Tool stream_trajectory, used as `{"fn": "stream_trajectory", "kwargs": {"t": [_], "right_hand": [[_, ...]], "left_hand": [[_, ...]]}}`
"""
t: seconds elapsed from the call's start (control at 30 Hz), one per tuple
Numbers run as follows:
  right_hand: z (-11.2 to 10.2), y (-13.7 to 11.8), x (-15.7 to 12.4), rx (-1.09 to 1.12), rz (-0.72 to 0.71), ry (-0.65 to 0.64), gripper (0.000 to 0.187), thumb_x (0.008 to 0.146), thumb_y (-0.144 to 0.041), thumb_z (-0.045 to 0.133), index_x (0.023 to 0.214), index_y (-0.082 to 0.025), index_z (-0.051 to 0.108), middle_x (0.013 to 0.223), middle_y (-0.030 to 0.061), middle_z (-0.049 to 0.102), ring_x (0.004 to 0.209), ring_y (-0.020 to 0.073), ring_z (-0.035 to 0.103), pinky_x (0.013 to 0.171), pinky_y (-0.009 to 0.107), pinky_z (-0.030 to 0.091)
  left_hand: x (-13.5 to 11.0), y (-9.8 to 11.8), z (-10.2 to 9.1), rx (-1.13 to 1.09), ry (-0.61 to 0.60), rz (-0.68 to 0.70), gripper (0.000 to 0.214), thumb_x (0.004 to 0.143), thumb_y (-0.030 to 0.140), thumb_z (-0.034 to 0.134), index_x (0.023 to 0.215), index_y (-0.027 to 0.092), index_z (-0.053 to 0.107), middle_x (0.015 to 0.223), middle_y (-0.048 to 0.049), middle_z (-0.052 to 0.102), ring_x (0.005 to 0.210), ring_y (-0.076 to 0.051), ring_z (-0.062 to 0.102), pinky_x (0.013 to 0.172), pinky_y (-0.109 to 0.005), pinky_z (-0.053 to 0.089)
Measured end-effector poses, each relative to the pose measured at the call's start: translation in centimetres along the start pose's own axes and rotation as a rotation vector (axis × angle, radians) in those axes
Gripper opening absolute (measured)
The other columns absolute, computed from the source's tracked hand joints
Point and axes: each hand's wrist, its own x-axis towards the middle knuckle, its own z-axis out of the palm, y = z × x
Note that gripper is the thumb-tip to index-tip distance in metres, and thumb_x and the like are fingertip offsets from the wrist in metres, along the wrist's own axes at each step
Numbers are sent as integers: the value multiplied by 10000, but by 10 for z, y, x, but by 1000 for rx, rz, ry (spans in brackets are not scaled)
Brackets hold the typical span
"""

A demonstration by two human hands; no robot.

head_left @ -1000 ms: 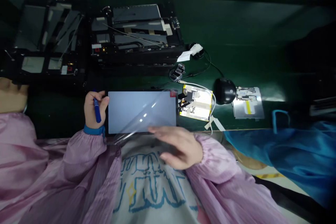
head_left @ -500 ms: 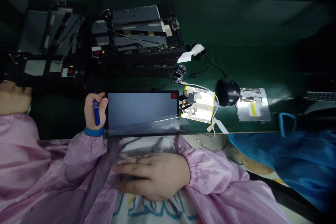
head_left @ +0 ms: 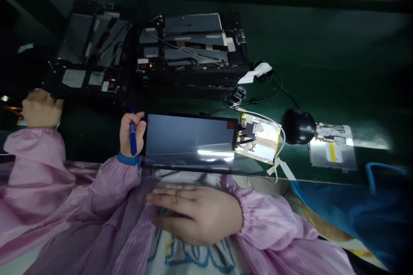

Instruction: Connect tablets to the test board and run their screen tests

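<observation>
A dark tablet (head_left: 190,139) lies screen up at the near edge of the green bench (head_left: 322,51). My left hand (head_left: 129,126) is closed round a blue pen (head_left: 133,137) and rests against the tablet's left edge. A clear film (head_left: 193,165) hangs from the tablet's near edge down over my lap. My right hand (head_left: 196,212) lies flat on that film against my shirt, fingers stretched out to the left.
A gold-wrapped battery pack (head_left: 261,137) is wired to the tablet's right end. A black round device (head_left: 298,125) and a metal plate (head_left: 332,150) lie further right. Two opened tablet chassis (head_left: 193,47) (head_left: 93,51) sit behind. Another person's hand (head_left: 40,109) is at far left, blue cloth (head_left: 355,206) at right.
My right hand has drawn the film off the screen towards my body and now lies flat on my lap. The left hand has kept the pen at the tablet's edge.
</observation>
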Motion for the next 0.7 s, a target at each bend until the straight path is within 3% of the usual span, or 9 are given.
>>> {"fn": "stream_trajectory", "kwargs": {"t": [0.13, 0.2, 0.3, 0.4, 0.5, 0.57, 0.7], "right_hand": [[-12, 21, 2, -172, 11, -55, 254, 936, -224, 496, 1121, -168, 660, 1310, 68, 607, 1281, 228, 504, 1134, 411, 372], [-20, 35, 4, -312, 188, -83, 304, 933, -227, 494, 1208, -184, 617, 1391, 85, 537, 1354, 276, 413, 1152, 517, 302], [-23, 48, 9, -473, 535, -97, 531, 893, -329, 575, 1391, -184, 458, 1536, 166, 304, 1440, 371, 210, 1122, 632, 240], [-13, 52, 11, -491, 600, -129, 738, 823, -462, 653, 1453, -208, 364, 1570, 184, 199, 1447, 420, 129, 1102, 665, 213], [1, 52, 8, -491, 573, -182, 691, 821, -465, 655, 1423, -233, 409, 1543, 151, 290, 1426, 406, 202, 1103, 654, 207], [6, 51, 1, -518, 553, -169, 550, 844, -371, 641, 1350, -211, 496, 1487, 141, 392, 1379, 380, 300, 1094, 619, 251], [-5, 43, -22, -472, 501, -5, 215, 852, -132, 559, 1045, -164, 648, 1090, 119, 650, 1026, 256, 557, 885, 443, 466]], "left_hand": [[-4, -4, -2, -42, -24, -15, 319, 829, 486, 644, 852, 208, 489, 991, -54, 650, 943, -182, 637, 809, -321, 486], [-6, -5, -2, -98, -30, -27, 282, 861, 472, 607, 872, 216, 488, 1022, -53, 649, 959, -187, 641, 801, -325, 501], [-7, -2, 1, -219, -54, -62, 260, 883, 464, 575, 881, 226, 469, 1042, -55, 652, 933, -193, 656, 758, -328, 524], [-6, 2, 4, -296, -69, -79, 281, 869, 473, 592, 871, 225, 462, 1036, -65, 659, 926, -207, 663, 735, -331, 538], [-6, 4, 5, -330, -66, -87, 295, 861, 486, 598, 864, 224, 463, 1044, -69, 664, 866, -205, 672, 686, -327, 542], [-6, 4, 5, -345, -66, -111, 301, 858, 494, 599, 865, 224, 466, 1052, -69, 666, 805, -198, 676, 642, -318, 536], [-6, 4, 5, -329, -50, -144, 287, 862, 491, 591, 865, 228, 476, 1043, -74, 670, 800, -208, 678, 613, -316, 529]]}}
